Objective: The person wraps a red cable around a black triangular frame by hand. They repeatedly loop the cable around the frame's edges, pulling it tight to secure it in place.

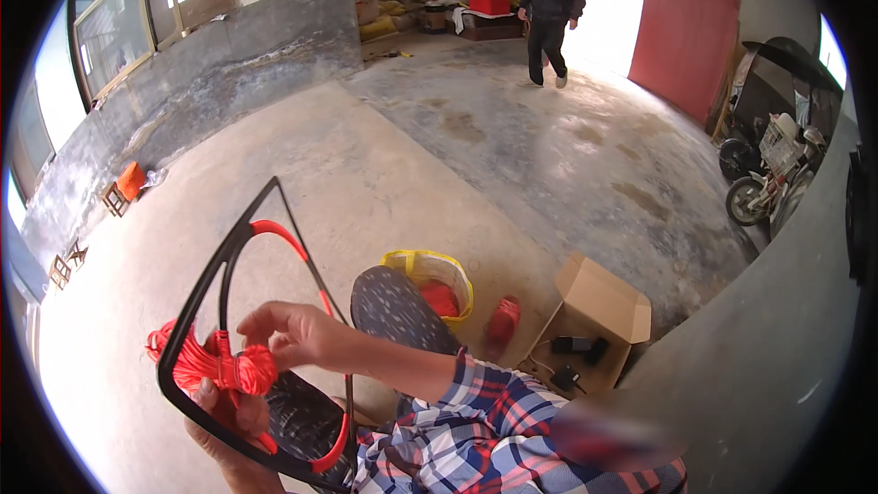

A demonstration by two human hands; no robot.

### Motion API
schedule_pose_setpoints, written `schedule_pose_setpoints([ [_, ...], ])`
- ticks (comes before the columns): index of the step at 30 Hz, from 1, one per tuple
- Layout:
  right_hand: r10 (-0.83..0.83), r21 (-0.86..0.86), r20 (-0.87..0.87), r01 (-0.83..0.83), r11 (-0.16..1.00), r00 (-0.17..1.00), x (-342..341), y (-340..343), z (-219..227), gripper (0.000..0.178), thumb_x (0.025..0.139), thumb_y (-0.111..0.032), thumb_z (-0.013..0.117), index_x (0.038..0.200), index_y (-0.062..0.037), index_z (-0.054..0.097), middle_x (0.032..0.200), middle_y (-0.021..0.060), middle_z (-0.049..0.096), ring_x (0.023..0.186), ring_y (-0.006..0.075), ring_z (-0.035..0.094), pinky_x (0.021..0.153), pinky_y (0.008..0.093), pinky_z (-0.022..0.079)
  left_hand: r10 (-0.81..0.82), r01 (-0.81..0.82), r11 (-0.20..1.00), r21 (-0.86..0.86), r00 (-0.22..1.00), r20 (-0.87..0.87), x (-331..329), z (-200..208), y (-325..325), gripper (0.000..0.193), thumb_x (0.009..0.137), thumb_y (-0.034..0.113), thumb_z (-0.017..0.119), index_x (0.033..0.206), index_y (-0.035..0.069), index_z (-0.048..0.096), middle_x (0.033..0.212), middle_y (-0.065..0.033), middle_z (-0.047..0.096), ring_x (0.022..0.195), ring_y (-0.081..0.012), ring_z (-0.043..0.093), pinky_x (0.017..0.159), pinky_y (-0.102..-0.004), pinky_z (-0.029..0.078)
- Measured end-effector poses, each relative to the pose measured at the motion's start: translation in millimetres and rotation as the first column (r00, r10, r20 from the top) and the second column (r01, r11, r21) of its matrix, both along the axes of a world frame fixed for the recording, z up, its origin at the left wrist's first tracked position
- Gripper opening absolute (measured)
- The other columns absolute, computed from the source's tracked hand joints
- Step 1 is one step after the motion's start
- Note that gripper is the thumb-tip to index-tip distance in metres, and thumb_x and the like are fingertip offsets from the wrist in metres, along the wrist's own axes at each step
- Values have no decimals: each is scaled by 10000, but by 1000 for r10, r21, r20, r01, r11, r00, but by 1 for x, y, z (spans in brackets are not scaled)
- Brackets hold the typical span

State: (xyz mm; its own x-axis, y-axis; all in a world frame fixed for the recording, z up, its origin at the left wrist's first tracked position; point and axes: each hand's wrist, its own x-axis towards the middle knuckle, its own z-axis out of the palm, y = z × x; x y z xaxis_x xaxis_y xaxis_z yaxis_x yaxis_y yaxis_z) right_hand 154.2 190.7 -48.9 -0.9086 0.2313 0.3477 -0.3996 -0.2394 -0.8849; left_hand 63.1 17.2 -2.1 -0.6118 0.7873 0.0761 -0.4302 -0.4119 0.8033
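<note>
A large black angular frame (203, 288) stands tilted in front of me at the left, with red cord wound along its curved inner bar (291, 236). A bundle of red cord (206, 364), cinched near its middle, lies across the frame's left side. My left hand (224, 430) is closed around the lower part of the frame beneath the bundle, its thumb against the cord. From the right, my right hand (297, 334) reaches through the frame. Its fingers are curled, with the tips at the bundle's rounded right end; the exact contact is partly hidden.
Beside my knee stands a yellow-rimmed bag (468, 288) with red material inside. A red shoe (502, 322) and an open cardboard box (599, 293) holding dark devices are to its right. Small stools (114, 199) are far left. A person (549, 14) walks near the bright doorway; a two-wheeler (764, 183) stands right.
</note>
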Motion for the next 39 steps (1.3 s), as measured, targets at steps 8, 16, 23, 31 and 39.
schedule_pose_setpoints([
  [8, 9, -297, -252, -86, 951, 968, 5, -34, 16, 455, 851, 3, 731, 1254, -53, 528, 1131, 27, 607, 999, 87, 592, 857, 249, 503, 29, -31, 999, -29, 996, -84, -1, 4, 4, 365, 903, 282, 639, 1060, -37, 554, 655, -61, 551, 363, -73, 329, 316, -221, 234],
  [16, -499, -409, -241, 379, 830, 833, 26, 52, 17, 386, 1054, -370, 413, 1231, -68, 577, 1191, 101, 650, 1083, 235, 624, 952, 416, 495, -267, 268, 963, 32, 963, -18, -29, 0, -13, 620, 862, 368, 594, 1321, -32, 480, 730, -34, 512, 463, -73, 402, 412, -227, 297],
  [23, -83, -606, -425, -215, 766, 901, 54, 99, -56, 374, 1054, -407, 444, 997, -49, 537, 852, 32, 551, 649, 130, 522, 737, 367, 525, 24, -25, 999, 25, 999, 20, -43, -18, -28, 391, 987, 209, 548, 1356, 88, 505, 727, -26, 476, 374, -33, 307, 293, -188, 202],
  [31, -583, -21, 352, 629, 777, 732, 35, 72, -129, 228, 933, -263, 697, 926, -65, 584, 728, 2, 582, 600, 106, 561, 582, 309, 520, 50, -50, 999, 6, 998, 32, -62, -23, -51, 337, 1013, 240, 516, 1286, 43, 530, 704, -12, 467, 372, -26, 289, 300, -181, 213],
  [39, -652, 839, 221, 200, 507, 726, 14, 22, -151, 362, 886, -317, 733, 993, -3, 587, 839, 150, 701, 788, 269, 713, 688, 358, 533, -104, 106, 994, 34, 993, -55, -57, -15, -56, 446, 1023, 278, 498, 1350, -24, 496, 877, -69, 609, 391, -28, 315, 331, -195, 233],
])
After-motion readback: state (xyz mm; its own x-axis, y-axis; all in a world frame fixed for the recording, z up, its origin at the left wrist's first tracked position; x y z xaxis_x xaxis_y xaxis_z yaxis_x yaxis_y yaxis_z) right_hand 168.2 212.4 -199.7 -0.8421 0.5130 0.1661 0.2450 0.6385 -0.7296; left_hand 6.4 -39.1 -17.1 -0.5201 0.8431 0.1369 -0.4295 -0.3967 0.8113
